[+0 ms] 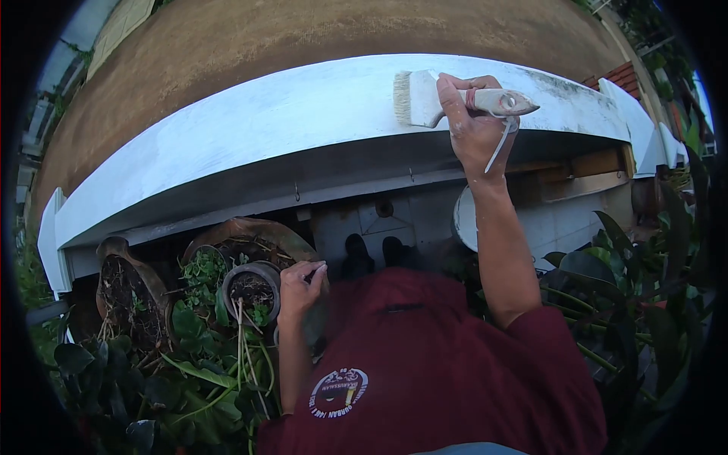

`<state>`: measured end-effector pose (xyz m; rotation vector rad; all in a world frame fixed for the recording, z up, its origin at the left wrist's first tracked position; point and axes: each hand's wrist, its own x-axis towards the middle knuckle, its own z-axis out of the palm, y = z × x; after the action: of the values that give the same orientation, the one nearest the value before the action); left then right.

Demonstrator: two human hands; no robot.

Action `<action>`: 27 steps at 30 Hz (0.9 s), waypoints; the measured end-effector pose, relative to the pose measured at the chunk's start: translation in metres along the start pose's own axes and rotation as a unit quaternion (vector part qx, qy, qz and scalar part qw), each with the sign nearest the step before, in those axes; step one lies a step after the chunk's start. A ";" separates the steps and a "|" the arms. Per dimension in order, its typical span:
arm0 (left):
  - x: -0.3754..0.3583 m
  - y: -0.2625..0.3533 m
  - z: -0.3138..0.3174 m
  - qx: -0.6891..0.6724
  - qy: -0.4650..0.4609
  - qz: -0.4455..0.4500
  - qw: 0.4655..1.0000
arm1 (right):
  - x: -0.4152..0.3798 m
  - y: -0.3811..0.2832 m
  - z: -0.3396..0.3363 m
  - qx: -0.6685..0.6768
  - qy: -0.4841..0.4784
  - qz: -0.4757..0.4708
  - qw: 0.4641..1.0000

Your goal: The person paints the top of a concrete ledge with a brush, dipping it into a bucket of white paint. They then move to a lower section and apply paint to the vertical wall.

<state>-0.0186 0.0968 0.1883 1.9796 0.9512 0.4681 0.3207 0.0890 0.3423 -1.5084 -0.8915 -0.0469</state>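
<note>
A wide paintbrush [422, 98] with pale bristles and a paint-smeared wooden handle is gripped in my right hand [478, 121]. Its bristles point left and lie over the white-painted top of a curved wall ledge [288, 106]. From the handle end hangs a white cable tie [498, 145]. White paint flecks the fingers of that hand. Lower down, my left hand [302, 288] is closed with curled fingers beside a small round plant pot [252, 292]. Whatever those fingers may hold is hidden.
Brown ground [318, 34] stretches beyond the ledge. Below it are larger planters [133, 296] with soil and leafy plants [201, 379] at left. A white rounded container [465, 218] is partly behind my right forearm. Dark leaves [599, 280] crowd the right side.
</note>
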 end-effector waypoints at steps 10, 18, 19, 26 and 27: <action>-0.001 -0.003 -0.002 0.007 0.011 0.017 1.000 | 0.019 0.007 -0.038 -0.200 0.024 0.003 0.980; 0.018 0.021 0.012 0.003 -0.033 0.039 0.999 | -0.038 -0.044 0.086 0.049 -0.176 -0.175 0.967; 0.023 0.027 0.013 0.000 -0.034 0.050 0.998 | -0.039 -0.037 0.094 0.096 -0.154 -0.164 0.970; 0.005 0.008 0.001 0.016 -0.024 0.016 0.999 | 0.015 0.025 -0.025 -0.158 -0.053 -0.009 0.986; -0.004 0.000 -0.003 0.019 -0.018 0.011 1.000 | 0.021 0.025 -0.047 -0.221 -0.033 -0.004 0.975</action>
<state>-0.0230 0.0953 0.1896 2.0279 0.9235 0.4274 0.3710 0.0615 0.3413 -1.9274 -0.9828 -0.2145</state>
